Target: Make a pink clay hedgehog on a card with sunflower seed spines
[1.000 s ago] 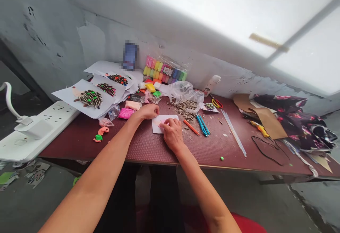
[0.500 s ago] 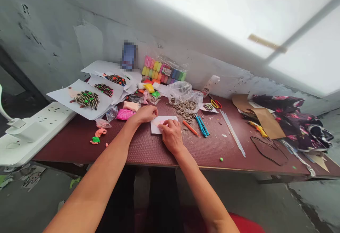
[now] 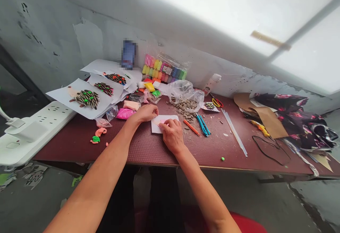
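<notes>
Two hands (image 3: 172, 135) at one card (image 3: 156, 129).

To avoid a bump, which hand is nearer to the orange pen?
The right hand, just left of the orange pen, on the white card. The left hand is farther, by the card's left edge.

1. Over to the upper right, a white panel (image 3: 225, 6) glares, its middle washed out.
2. Soft daylight-like brightness reaches the surface (image 3: 148, 148), leaving only faint shadows by the hands (image 3: 173, 134); beneath, it's murky dark.
3. The wall (image 3: 61, 31) dulls to grey leftward.
4. Outer edges look stretched and smeared, fine detail goes soft, and one patch (image 3: 129, 55) is pixelated.
</notes>
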A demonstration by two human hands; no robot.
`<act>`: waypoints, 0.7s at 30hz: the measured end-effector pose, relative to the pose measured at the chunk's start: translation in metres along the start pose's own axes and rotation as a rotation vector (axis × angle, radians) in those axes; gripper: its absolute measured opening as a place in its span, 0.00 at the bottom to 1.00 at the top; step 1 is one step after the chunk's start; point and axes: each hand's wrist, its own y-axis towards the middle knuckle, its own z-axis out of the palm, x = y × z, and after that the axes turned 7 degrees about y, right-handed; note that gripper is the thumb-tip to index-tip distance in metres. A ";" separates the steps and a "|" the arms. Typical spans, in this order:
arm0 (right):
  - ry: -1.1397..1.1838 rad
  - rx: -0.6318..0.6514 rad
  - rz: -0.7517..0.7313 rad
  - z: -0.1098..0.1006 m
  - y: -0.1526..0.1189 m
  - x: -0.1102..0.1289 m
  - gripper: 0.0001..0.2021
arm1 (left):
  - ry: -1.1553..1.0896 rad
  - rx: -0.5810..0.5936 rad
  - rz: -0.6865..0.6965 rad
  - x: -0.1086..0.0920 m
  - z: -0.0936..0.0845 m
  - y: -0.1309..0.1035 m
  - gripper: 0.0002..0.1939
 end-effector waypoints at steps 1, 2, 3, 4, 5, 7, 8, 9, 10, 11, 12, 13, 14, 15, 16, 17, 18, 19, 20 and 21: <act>0.002 -0.006 0.004 0.000 -0.001 0.000 0.13 | 0.000 -0.001 0.001 0.000 0.000 0.000 0.13; 0.006 -0.014 0.009 0.000 -0.001 0.000 0.13 | 0.001 -0.002 0.003 0.000 0.000 0.000 0.13; 0.011 -0.022 0.014 0.000 -0.002 0.000 0.14 | 0.001 -0.004 0.005 0.000 0.000 0.000 0.14; 0.018 -0.030 0.018 0.000 -0.003 0.000 0.15 | 0.001 -0.006 0.005 0.000 0.000 0.000 0.14; 0.025 -0.038 0.021 -0.001 -0.003 0.000 0.16 | 0.001 -0.009 0.005 0.000 0.001 0.000 0.14; 0.036 -0.059 0.037 -0.001 -0.004 0.000 0.17 | 0.003 -0.019 0.003 0.000 0.001 -0.001 0.14; 0.039 -0.070 0.049 -0.001 -0.005 0.000 0.18 | 0.003 -0.023 0.002 0.000 0.002 -0.001 0.14; 0.041 -0.078 0.063 -0.001 -0.005 0.000 0.17 | 0.002 -0.026 0.002 0.000 0.002 -0.001 0.14; 0.042 -0.082 0.074 -0.001 -0.005 0.000 0.16 | 0.001 -0.030 0.002 0.000 0.002 -0.001 0.13; 0.045 -0.080 0.082 -0.002 -0.005 0.000 0.15 | -0.002 -0.032 0.003 0.000 0.003 -0.001 0.13; 0.050 -0.073 0.082 -0.002 -0.005 0.000 0.14 | -0.006 -0.032 0.002 0.001 0.003 -0.001 0.13; 0.056 -0.061 0.077 -0.002 -0.005 0.000 0.13 | -0.009 -0.031 0.000 0.001 0.003 0.000 0.13; 0.062 -0.047 0.068 -0.002 -0.005 0.000 0.12 | -0.012 -0.031 -0.001 0.001 0.003 0.000 0.13; 0.067 -0.036 0.058 -0.002 -0.005 0.000 0.12 | -0.014 -0.029 -0.003 0.001 0.003 0.000 0.13; 0.069 -0.026 0.049 -0.003 -0.005 0.000 0.12 | -0.016 -0.029 -0.003 0.002 0.004 0.000 0.13; 0.067 -0.018 0.040 -0.003 -0.005 0.000 0.13 | -0.016 -0.030 -0.001 0.002 0.004 0.001 0.13; 0.063 -0.010 0.032 -0.003 -0.005 0.000 0.13 | -0.017 -0.032 0.003 0.002 0.005 0.001 0.13; 0.059 -0.002 0.023 -0.004 -0.004 0.000 0.13 | -0.018 -0.034 0.008 0.003 0.005 0.001 0.13; 0.056 0.010 0.010 -0.004 -0.004 0.001 0.14 | -0.019 -0.037 0.012 0.003 0.006 0.002 0.13; 0.054 0.024 -0.004 -0.005 -0.004 0.001 0.15 | -0.020 -0.041 0.015 0.004 0.006 0.002 0.13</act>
